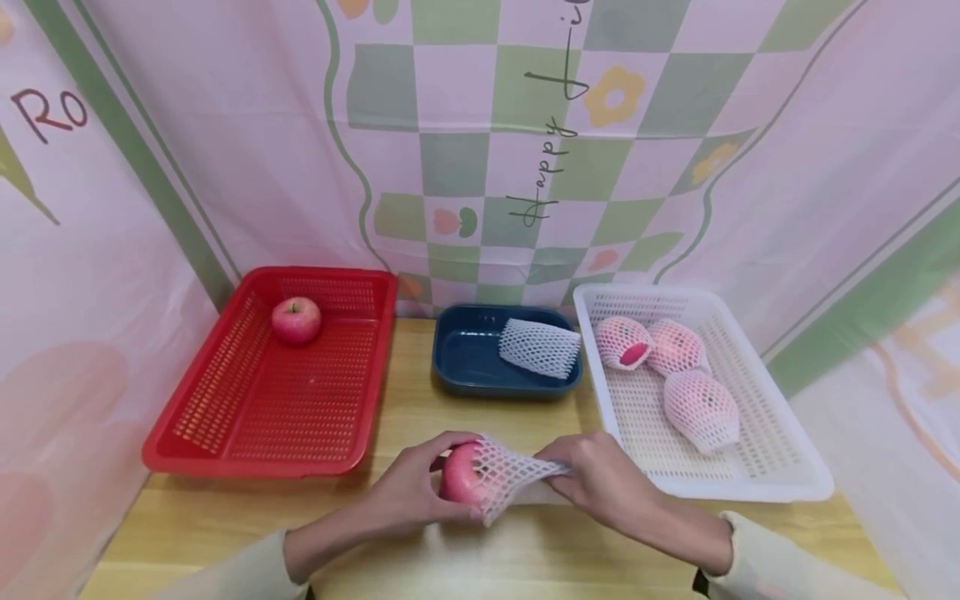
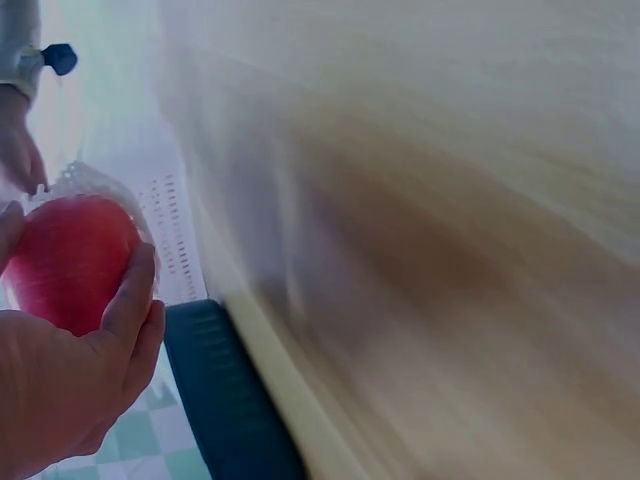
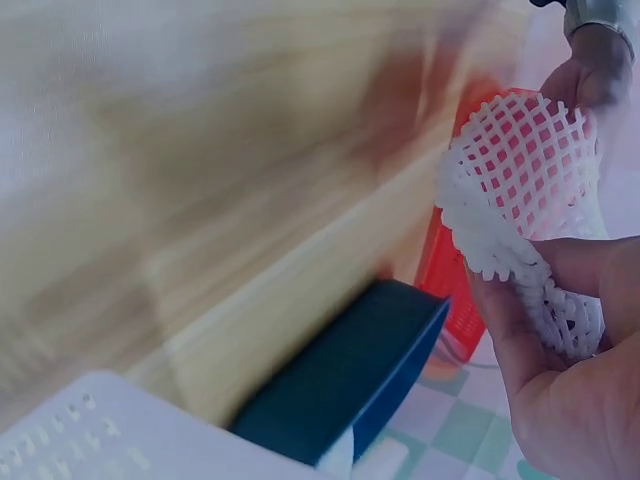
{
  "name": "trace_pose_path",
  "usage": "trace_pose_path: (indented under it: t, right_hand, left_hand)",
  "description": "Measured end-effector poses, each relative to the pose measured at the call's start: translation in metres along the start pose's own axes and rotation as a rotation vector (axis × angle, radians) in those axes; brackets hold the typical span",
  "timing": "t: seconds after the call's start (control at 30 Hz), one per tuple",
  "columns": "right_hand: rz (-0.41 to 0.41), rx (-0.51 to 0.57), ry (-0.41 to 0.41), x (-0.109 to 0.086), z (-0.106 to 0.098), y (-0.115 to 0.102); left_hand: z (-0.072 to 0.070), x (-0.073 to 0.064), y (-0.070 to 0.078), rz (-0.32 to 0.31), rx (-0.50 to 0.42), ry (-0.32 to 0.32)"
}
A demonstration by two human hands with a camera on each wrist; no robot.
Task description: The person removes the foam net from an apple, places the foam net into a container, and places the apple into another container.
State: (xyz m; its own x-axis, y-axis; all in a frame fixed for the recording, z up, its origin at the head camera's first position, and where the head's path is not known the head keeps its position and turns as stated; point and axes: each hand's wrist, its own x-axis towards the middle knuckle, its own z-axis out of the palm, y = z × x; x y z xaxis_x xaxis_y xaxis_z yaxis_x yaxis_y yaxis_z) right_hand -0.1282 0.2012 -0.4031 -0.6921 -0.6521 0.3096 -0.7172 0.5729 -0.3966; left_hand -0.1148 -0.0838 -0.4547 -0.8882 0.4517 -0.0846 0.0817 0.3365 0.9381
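Note:
Near the front of the table, my left hand [image 1: 411, 485] grips a red apple [image 1: 461, 477] with fingers and thumb around its left side. A white foam net sleeve [image 1: 501, 473] covers the apple's right part. My right hand [image 1: 600, 479] pinches the gathered free end of that sleeve, which stretches between the two hands. In the left wrist view the bare side of the apple [image 2: 72, 262] faces the palm. In the right wrist view the sleeve's mesh [image 3: 525, 165] spreads over the apple, its tail bunched between thumb and fingers.
A red basket [image 1: 311, 425] on the left holds one bare apple [image 1: 296, 320]. At the middle back, a dark blue tray [image 1: 467, 354] holds a flat foam net [image 1: 540, 347]. On the right, a white basket [image 1: 780, 433] holds three net-wrapped apples [image 1: 701, 410]. A patterned cloth hangs behind.

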Motion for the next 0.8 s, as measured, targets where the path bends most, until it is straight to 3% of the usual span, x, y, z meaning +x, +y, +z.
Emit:
trace_pose_path:
  t: [0.27,0.57,0.8]
  right_hand:
    - [0.019,-0.041,0.001,0.008,-0.015,0.002]
    - [-0.025,-0.095,0.048,0.02,-0.031,0.007]
    - [-0.011,-0.152,0.063,0.038,-0.048,0.015]
  left_hand:
    - [-0.016,-0.01,0.015,-0.043,-0.014,0.006]
    - [-0.029,-0.015,0.022,-0.001,-0.026,0.032]
    - [-0.044,-0.019,0.033,0.005,-0.009,0.064]
